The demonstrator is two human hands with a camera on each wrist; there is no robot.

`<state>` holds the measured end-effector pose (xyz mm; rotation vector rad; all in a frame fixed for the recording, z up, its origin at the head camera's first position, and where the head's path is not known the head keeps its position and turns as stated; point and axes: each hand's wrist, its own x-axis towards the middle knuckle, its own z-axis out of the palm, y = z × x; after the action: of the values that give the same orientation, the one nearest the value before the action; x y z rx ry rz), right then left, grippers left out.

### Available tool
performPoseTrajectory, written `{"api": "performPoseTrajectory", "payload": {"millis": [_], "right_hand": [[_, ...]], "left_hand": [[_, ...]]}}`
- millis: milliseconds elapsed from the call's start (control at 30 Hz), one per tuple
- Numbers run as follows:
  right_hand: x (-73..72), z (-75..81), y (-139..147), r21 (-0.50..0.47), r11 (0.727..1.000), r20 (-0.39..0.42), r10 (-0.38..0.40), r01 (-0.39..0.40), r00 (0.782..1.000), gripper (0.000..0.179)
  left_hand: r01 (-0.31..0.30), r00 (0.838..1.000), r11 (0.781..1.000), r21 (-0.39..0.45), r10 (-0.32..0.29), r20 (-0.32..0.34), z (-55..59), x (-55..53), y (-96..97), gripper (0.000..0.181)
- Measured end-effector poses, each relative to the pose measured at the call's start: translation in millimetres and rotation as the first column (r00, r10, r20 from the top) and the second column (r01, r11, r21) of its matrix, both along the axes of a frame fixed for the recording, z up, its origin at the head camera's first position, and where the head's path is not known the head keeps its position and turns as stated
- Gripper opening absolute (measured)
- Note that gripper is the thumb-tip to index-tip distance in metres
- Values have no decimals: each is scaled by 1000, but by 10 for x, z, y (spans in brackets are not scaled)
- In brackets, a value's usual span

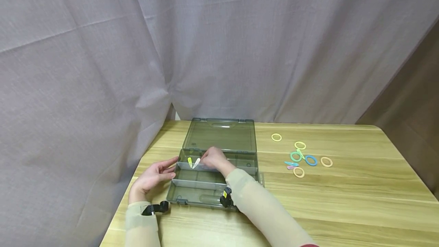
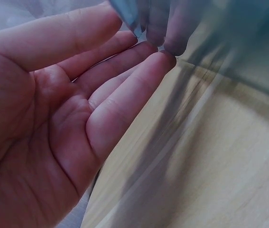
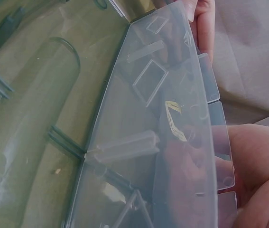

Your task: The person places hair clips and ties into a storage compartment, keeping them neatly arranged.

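Note:
A translucent grey-green box (image 1: 196,201) stands with its lid (image 1: 223,134) open toward the curtain. Clear dividers (image 1: 202,182) split it into long compartments. A yellow snap hair clip (image 1: 190,162) and a white snap hair clip (image 1: 196,162) sit at the rear divider, left of my right hand (image 1: 214,158). That hand reaches into the back compartment with bent fingers; I cannot tell whether they pinch anything. Through a clear divider (image 3: 143,104), its blurred fingers (image 3: 186,161) show. My left hand (image 1: 154,175), fingers extended, touches the box's left wall; its fingertips (image 2: 165,59) meet the plastic.
To the right on the wooden table (image 1: 343,209) lie several coloured rings, among them a blue ring (image 1: 311,160) and a yellow ring (image 1: 276,137). Among them are a green clip (image 1: 300,153), a blue clip (image 1: 291,163) and a pink clip (image 1: 290,167). A grey curtain (image 1: 240,48) hangs behind.

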<state>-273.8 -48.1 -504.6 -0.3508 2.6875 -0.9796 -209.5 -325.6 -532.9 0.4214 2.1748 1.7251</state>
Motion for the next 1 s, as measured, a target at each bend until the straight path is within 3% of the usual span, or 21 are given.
{"api": "performPoseTrajectory", "payload": {"millis": [267, 500, 700, 833, 1000], "right_hand": [[-7, 8, 36, -22, 1000, 6, 21, -21, 1000, 18], [-19, 20, 223, -140, 982, -2, 126, -125, 992, 21], [15, 45, 570, -213, 955, -88, 191, -205, 978, 24], [85, 19, 882, -227, 950, -174, 176, -213, 969, 23], [184, -18, 1293, -292, 941, -241, 102, -172, 965, 22]], "left_hand": [[1, 1000, 1000, -14, -2, -16, -6, -14, -8, 71], [9, 1000, 1000, -8, -10, -24, -4, -2, -26, 70], [8, 999, 1000, -16, -9, -40, -27, 2, -42, 73], [14, 999, 1000, -13, -15, -45, -34, 6, -40, 72], [19, 999, 1000, -9, -19, -32, -19, -1, -22, 72]]}}
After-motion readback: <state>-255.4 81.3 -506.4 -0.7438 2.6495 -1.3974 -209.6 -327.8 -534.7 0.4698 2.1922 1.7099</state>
